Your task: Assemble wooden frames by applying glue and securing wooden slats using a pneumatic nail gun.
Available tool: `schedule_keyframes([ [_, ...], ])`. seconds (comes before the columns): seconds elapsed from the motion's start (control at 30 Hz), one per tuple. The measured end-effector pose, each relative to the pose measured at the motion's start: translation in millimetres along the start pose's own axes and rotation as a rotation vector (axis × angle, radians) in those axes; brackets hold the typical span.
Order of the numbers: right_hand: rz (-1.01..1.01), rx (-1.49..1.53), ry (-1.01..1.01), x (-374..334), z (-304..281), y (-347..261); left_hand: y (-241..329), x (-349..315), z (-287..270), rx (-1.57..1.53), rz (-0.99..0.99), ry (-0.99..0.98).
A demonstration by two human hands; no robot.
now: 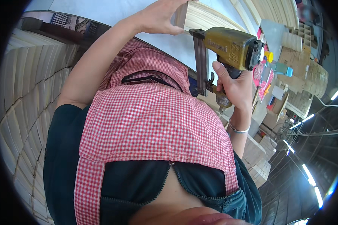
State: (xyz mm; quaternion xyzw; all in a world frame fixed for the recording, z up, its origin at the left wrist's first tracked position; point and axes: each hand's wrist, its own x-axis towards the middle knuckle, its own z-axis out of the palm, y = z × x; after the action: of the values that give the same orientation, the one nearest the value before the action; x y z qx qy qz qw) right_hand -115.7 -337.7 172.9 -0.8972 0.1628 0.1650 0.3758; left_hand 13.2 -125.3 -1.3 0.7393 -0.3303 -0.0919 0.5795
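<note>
My right hand is wrapped around the grip of a yellow and black nail gun, at the right of my apron. The gun's nose lies against the near corner of a pale wooden piece built of thin strips. My left hand spans the left end of that piece, thumb on the near side and fingers on the far side. Its fingertips run out of the top of the picture. The wood lies on a whitish work table.
Tall stacks of wooden boards stand close on my left. More pale strips lie at the far right of the table. A yellow-capped container, a blue-green bottle and cardboard boxes crowd the right side.
</note>
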Motion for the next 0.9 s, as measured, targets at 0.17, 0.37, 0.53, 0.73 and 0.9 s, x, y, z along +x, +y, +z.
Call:
schedule_keyframes([
  [0.17,-0.019,-0.022,-0.031,1.8,3.9,-2.0,-2.4,0.8,5.5,-0.024,0.001,0.041],
  [0.37,-0.003,-0.026,-0.033,4.6,4.7,-4.7,-11.5,0.0,11.4,-0.005,0.085,0.127],
  [0.53,-0.054,-0.010,-0.033,10.3,2.4,-8.5,-24.4,-0.3,18.4,0.060,0.200,0.211],
  [0.73,-0.056,-0.080,-0.007,28.2,2.4,-25.4,-21.2,-0.3,18.0,0.158,0.213,0.274],
  [0.9,-0.070,-0.124,-0.021,38.2,2.8,-32.6,-15.1,0.2,13.6,0.164,0.129,0.239],
])
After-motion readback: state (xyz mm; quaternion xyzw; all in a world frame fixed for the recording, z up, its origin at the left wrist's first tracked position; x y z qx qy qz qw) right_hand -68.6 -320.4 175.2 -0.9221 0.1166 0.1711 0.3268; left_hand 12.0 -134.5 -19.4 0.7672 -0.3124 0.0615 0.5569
